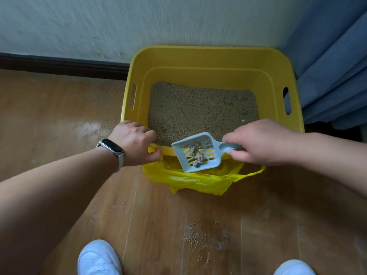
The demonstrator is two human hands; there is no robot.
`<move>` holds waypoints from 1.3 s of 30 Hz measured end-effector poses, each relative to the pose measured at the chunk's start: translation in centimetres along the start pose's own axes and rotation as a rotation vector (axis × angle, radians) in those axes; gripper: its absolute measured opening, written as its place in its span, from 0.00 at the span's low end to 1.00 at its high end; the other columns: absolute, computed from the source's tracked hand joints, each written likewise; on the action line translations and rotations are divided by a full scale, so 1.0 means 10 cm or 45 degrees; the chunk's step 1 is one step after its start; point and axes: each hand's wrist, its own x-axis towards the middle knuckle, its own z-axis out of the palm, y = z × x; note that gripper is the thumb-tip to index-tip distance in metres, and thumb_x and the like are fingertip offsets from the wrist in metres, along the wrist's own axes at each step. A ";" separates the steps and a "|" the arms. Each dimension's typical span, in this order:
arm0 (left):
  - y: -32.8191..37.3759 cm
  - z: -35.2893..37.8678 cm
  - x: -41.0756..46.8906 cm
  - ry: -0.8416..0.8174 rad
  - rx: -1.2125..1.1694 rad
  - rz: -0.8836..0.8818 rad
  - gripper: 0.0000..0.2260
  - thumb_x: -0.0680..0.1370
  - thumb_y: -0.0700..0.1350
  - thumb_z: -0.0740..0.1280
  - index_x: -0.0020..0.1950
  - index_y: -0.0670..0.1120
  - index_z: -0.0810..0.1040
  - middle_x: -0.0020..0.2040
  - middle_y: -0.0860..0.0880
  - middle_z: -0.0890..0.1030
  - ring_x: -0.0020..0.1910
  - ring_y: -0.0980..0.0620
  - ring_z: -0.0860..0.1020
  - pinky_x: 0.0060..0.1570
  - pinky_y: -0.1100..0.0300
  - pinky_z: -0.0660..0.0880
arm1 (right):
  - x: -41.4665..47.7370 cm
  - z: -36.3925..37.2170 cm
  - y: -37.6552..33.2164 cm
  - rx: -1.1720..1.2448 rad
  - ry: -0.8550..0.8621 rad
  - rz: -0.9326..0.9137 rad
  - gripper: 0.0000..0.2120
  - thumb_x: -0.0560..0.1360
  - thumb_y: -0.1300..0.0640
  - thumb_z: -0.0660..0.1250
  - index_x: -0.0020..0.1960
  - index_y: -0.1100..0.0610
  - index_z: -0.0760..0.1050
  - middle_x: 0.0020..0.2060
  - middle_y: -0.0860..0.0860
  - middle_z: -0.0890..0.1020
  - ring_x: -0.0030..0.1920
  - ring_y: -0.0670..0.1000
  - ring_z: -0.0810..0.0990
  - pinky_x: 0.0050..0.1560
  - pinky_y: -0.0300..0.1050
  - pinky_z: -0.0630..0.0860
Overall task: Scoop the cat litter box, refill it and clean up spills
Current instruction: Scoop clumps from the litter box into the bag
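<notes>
In the head view, the right hand is gripping the handle of the pale blue scoop, fingers curled round it, holding the grey clumps over the yellow bag just in front of the litter box. The left hand is pinching the bag's handle loop at the box's near rim, holding the mouth open. The scoop is looking light and stiff, best held by its handle and kept level, the clumps crumbly, the bag thin and limp.

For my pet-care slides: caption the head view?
Right hand holds a pale blue slotted plastic scoop of grey clumps over a yellow plastic bag gripped by the left hand.
</notes>
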 end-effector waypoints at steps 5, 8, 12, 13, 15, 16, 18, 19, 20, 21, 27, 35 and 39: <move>0.01 -0.01 0.00 -0.011 0.004 -0.001 0.19 0.70 0.60 0.62 0.28 0.46 0.70 0.24 0.48 0.71 0.25 0.43 0.73 0.31 0.59 0.68 | 0.00 0.09 -0.06 -0.212 0.099 -0.160 0.11 0.77 0.43 0.59 0.50 0.49 0.73 0.39 0.48 0.79 0.41 0.57 0.81 0.31 0.43 0.62; 0.01 -0.01 0.00 0.008 0.007 0.002 0.19 0.70 0.60 0.62 0.28 0.46 0.69 0.23 0.48 0.71 0.25 0.44 0.72 0.30 0.60 0.65 | 0.00 0.12 -0.03 -0.237 0.282 -0.208 0.06 0.70 0.51 0.66 0.38 0.53 0.76 0.27 0.50 0.74 0.26 0.57 0.77 0.24 0.41 0.63; 0.01 -0.02 0.00 0.007 -0.002 0.007 0.20 0.70 0.60 0.62 0.28 0.46 0.67 0.23 0.49 0.69 0.24 0.44 0.71 0.31 0.61 0.63 | -0.01 0.10 -0.10 -0.199 0.298 -0.243 0.06 0.69 0.53 0.66 0.36 0.55 0.75 0.26 0.52 0.73 0.25 0.57 0.76 0.23 0.45 0.70; 0.01 -0.01 -0.01 0.002 -0.002 0.004 0.20 0.71 0.60 0.61 0.28 0.46 0.68 0.23 0.49 0.69 0.24 0.44 0.71 0.31 0.61 0.63 | -0.02 0.09 -0.11 -0.201 0.293 -0.240 0.06 0.68 0.54 0.68 0.36 0.55 0.75 0.26 0.52 0.73 0.25 0.58 0.76 0.23 0.45 0.71; 0.01 -0.01 -0.01 -0.008 0.007 -0.003 0.20 0.71 0.61 0.61 0.28 0.46 0.69 0.23 0.49 0.70 0.24 0.44 0.71 0.32 0.61 0.62 | -0.05 0.07 -0.13 -0.206 0.278 -0.229 0.07 0.68 0.54 0.69 0.36 0.55 0.75 0.26 0.52 0.73 0.25 0.58 0.76 0.24 0.44 0.69; 0.01 0.00 -0.01 -0.011 0.012 -0.005 0.21 0.71 0.61 0.60 0.28 0.46 0.69 0.23 0.49 0.70 0.24 0.44 0.71 0.32 0.61 0.61 | -0.06 0.06 -0.12 -0.213 0.285 -0.226 0.07 0.69 0.54 0.69 0.36 0.55 0.75 0.26 0.52 0.73 0.25 0.58 0.76 0.24 0.44 0.68; 0.01 0.00 -0.01 -0.014 0.017 -0.005 0.21 0.71 0.61 0.61 0.28 0.45 0.69 0.23 0.49 0.70 0.24 0.44 0.71 0.33 0.61 0.60 | -0.07 0.04 -0.11 -0.225 0.302 -0.223 0.06 0.70 0.53 0.68 0.37 0.55 0.75 0.26 0.52 0.74 0.25 0.58 0.76 0.24 0.43 0.67; 0.01 0.00 -0.01 -0.015 0.018 -0.006 0.20 0.71 0.61 0.61 0.28 0.46 0.69 0.23 0.49 0.70 0.24 0.44 0.71 0.33 0.61 0.60 | -0.07 0.03 -0.10 -0.233 0.295 -0.219 0.06 0.70 0.53 0.67 0.37 0.55 0.75 0.26 0.52 0.74 0.25 0.58 0.76 0.24 0.43 0.67; 0.01 0.01 -0.01 -0.016 0.017 -0.007 0.20 0.71 0.61 0.61 0.28 0.46 0.69 0.23 0.49 0.70 0.24 0.44 0.71 0.33 0.61 0.59 | -0.08 0.03 -0.09 -0.240 0.285 -0.211 0.06 0.70 0.53 0.67 0.37 0.55 0.75 0.27 0.52 0.74 0.26 0.58 0.76 0.24 0.43 0.67; 0.01 0.00 -0.01 -0.018 0.016 -0.007 0.20 0.71 0.61 0.61 0.28 0.46 0.69 0.23 0.49 0.70 0.24 0.44 0.71 0.33 0.61 0.59 | -0.08 0.02 -0.08 -0.242 0.268 -0.193 0.07 0.70 0.52 0.66 0.38 0.55 0.76 0.27 0.51 0.74 0.26 0.58 0.76 0.24 0.42 0.66; 0.01 0.00 -0.01 -0.024 0.007 -0.010 0.21 0.71 0.61 0.60 0.28 0.46 0.69 0.23 0.49 0.70 0.25 0.44 0.71 0.33 0.61 0.59 | -0.05 -0.21 -0.02 -0.032 0.022 0.200 0.10 0.77 0.43 0.59 0.53 0.44 0.74 0.39 0.46 0.77 0.42 0.52 0.76 0.32 0.44 0.63; 0.01 -0.02 -0.01 -0.014 -0.016 0.000 0.21 0.72 0.61 0.60 0.29 0.45 0.70 0.23 0.49 0.70 0.24 0.44 0.71 0.33 0.62 0.60 | 0.05 -0.33 0.68 0.071 -0.253 0.655 0.08 0.76 0.45 0.63 0.49 0.48 0.77 0.35 0.49 0.78 0.36 0.50 0.76 0.34 0.44 0.73; 0.00 0.00 -0.02 -0.020 -0.007 -0.008 0.21 0.71 0.61 0.61 0.29 0.45 0.71 0.23 0.49 0.71 0.25 0.44 0.72 0.32 0.61 0.63 | 0.09 -0.27 0.95 -0.174 -0.454 0.686 0.12 0.76 0.42 0.62 0.49 0.48 0.78 0.37 0.48 0.79 0.38 0.49 0.77 0.37 0.42 0.76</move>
